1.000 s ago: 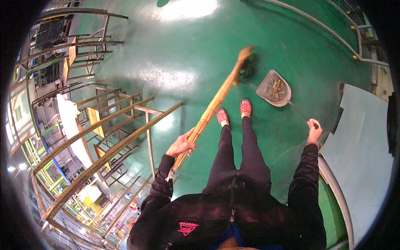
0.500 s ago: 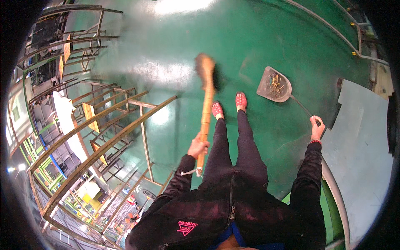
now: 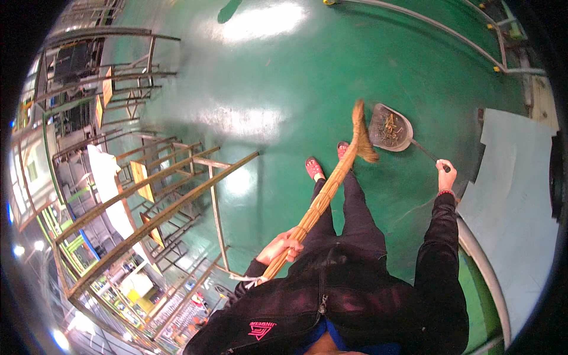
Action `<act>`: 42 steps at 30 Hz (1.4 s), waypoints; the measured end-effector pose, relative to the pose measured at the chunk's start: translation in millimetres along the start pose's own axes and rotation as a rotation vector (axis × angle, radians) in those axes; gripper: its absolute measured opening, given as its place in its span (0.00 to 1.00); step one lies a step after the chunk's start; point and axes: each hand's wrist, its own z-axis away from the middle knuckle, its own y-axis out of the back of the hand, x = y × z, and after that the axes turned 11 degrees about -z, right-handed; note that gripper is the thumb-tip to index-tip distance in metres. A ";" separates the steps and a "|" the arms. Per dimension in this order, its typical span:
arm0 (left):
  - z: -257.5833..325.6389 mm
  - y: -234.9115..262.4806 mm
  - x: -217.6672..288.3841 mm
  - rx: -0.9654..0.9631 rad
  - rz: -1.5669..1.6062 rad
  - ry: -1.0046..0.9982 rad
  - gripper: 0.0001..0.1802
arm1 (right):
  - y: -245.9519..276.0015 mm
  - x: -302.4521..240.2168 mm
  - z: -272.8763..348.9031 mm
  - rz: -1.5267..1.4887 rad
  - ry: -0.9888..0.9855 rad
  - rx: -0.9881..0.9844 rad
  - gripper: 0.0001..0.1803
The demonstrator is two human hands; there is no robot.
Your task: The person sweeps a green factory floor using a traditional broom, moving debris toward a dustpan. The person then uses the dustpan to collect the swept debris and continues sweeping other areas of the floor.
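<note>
My left hand (image 3: 281,247) is wrapped round the lower handle of a yellow straw broom (image 3: 322,202). The broom slants up to the right across my legs, and its bristle head (image 3: 362,139) is at the open edge of a dustpan (image 3: 408,131); whether the two touch I cannot tell. Brown scraps (image 3: 389,127) lie inside the pan. My right hand (image 3: 446,174) grips the dark end of the dustpan's long thin handle, out to the right. A white cord hangs from the broom's near end.
On the left stand rusty metal frames (image 3: 177,204) with wooden boards. A pale blue-grey panel (image 3: 509,207) lies at the right, beside a curved grey rail (image 3: 482,266). Metal rails (image 3: 426,21) cross the far right. The green floor (image 3: 284,77) is shiny. My red shoes (image 3: 314,168) stand just left of the pan.
The broom head has swung right, from left of my shoes to the dustpan's edge, and the broom now leans right. My right hand and the dustpan stay nearly in place.
</note>
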 end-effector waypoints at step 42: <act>-215.3 13.8 163.5 0.255 -1.822 -0.079 0.44 | 9.3 54.8 248.3 -0.620 -0.537 0.931 0.07</act>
